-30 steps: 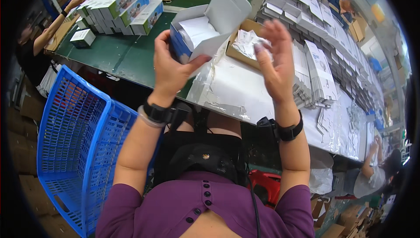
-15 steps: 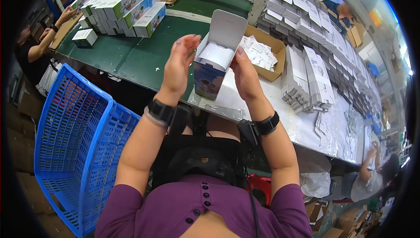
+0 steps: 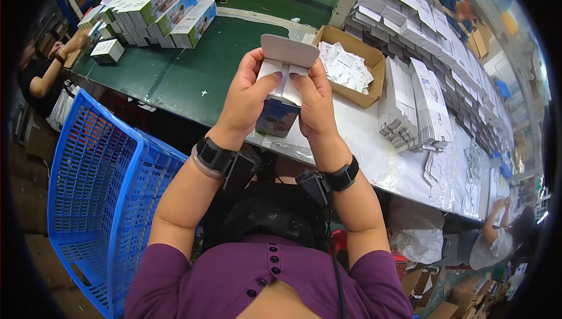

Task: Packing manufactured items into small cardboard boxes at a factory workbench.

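Note:
An upright printed carton [image 3: 276,120], dark blue with a product picture on its front, stands at the near edge of the worktable. My left hand [image 3: 248,97] grips its left side, the thumb pressing on a white side flap folded in over the top. My right hand [image 3: 318,101] holds the right side the same way, its thumb on the other flap. The two flaps nearly meet in the middle. Behind my thumbs the larger lid flap [image 3: 291,51] is still raised. What lies inside the carton is hidden by the flaps.
A cardboard tray [image 3: 374,84] of small white packets is just right of the carton. Beyond it are flat folded cartons [image 3: 430,105] and tall carton stacks. Finished-looking boxes [image 3: 143,17] are piled at far left. A blue basket [image 3: 117,172] stands left; other people work at both sides.
Both hands have closed in on the carton, thumbs now on top. The side flaps have folded inward, covering the white contents that showed before, and the lid tilts differently.

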A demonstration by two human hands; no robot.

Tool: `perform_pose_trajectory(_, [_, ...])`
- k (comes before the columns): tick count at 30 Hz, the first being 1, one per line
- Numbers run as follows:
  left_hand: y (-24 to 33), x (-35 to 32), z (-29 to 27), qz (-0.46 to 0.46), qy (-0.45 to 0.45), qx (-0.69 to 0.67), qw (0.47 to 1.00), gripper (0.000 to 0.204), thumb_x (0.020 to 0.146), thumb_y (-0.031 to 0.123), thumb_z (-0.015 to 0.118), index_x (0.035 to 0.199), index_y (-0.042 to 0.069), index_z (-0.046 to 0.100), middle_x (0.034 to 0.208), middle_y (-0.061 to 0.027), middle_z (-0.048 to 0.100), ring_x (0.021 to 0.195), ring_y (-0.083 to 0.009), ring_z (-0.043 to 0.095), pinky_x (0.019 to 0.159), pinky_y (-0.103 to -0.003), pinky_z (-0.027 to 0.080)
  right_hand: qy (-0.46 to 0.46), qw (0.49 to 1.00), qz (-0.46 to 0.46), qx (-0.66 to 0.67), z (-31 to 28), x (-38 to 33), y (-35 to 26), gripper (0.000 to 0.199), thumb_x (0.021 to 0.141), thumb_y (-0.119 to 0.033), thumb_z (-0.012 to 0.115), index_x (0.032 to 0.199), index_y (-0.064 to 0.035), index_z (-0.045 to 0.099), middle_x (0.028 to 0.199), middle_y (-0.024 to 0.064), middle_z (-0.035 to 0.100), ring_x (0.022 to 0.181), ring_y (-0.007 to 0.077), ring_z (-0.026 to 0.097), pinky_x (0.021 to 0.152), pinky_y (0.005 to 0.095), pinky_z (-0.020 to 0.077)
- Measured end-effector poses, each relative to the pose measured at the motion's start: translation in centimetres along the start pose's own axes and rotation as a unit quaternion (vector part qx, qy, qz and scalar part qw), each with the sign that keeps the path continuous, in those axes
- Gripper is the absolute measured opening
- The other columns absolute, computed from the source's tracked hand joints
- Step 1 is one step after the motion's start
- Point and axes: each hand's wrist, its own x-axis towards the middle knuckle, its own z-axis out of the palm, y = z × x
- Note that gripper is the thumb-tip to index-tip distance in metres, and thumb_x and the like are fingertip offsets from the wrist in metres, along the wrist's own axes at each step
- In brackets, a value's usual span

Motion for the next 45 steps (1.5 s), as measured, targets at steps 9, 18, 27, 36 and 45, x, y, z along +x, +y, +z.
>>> perform_pose_trajectory(9, [1.6,-0.6,-0.8,0.063,-0.116,0.024,0.991,0.023,0.09,-0.003,0.057,0.111,0.007,0.056,0.13,-0.0116,0.053,0.118,-0.0174,0.052,0.104,-0.031,0.04,-0.075,0.995,-0.068,-0.02,-1.1,-0.1,0.4,0.01,0.098,-0.009,0.052,0.104,-0.0116,0.059,0.129,0.0116,0.056,0.116,0.0181,0.054,0.1,0.03,0.0429])
perform_pose_trajectory(18, [0.1,-0.4,-1.0,0.242,-0.115,0.141,0.953,0.015,0.091,0.002,0.063,0.103,0.006,0.055,0.119,-0.0114,0.057,0.117,-0.0211,0.052,0.104,-0.034,0.038,-0.077,0.977,-0.155,-0.123,-0.8,-0.3,0.3,0.012,0.099,-0.008,0.051,0.103,-0.01,0.062,0.131,0.0123,0.055,0.118,0.0184,0.053,0.1,0.0309,0.042])
perform_pose_trajectory(27, [0.2,-1.4,-0.5,0.252,-0.118,0.107,0.954,0.015,0.092,0.006,0.064,0.103,0.005,0.054,0.107,-0.0083,0.058,0.106,-0.0197,0.054,0.098,-0.032,0.041,-0.249,0.962,-0.008,-0.11,-2.7,1.3,-6.6,0.016,0.097,-0.015,0.059,0.099,-0.004,0.071,0.124,0.0126,0.059,0.113,0.02,0.055,0.098,0.0318,0.042])
perform_pose_trajectory(36, [0.2,-1.4,-1.0,0.225,-0.115,0.105,0.962,0.022,0.086,0.003,0.067,0.104,0.006,0.054,0.106,-0.0083,0.058,0.105,-0.0188,0.054,0.096,-0.031,0.042,-0.365,0.802,-0.023,-0.473,0.8,3.4,-12.3,0.017,0.092,-0.017,0.066,0.091,-0.0002,0.069,0.114,0.0111,0.062,0.104,0.0193,0.059,0.088,0.0306,0.0459])
perform_pose_trajectory(45, [-0.5,-0.4,-2.9,0.239,-0.126,0.17,0.948,0.032,0.08,0.006,0.073,0.107,0.006,0.054,0.113,-0.0077,0.061,0.107,-0.0172,0.057,0.096,-0.031,0.044,-0.317,0.704,-0.199,-0.604,0.1,3.9,-10.5,0.013,0.091,-0.012,0.063,0.09,0.001,0.061,0.104,0.0138,0.063,0.092,0.0244,0.062,0.082,0.0317,0.0488])
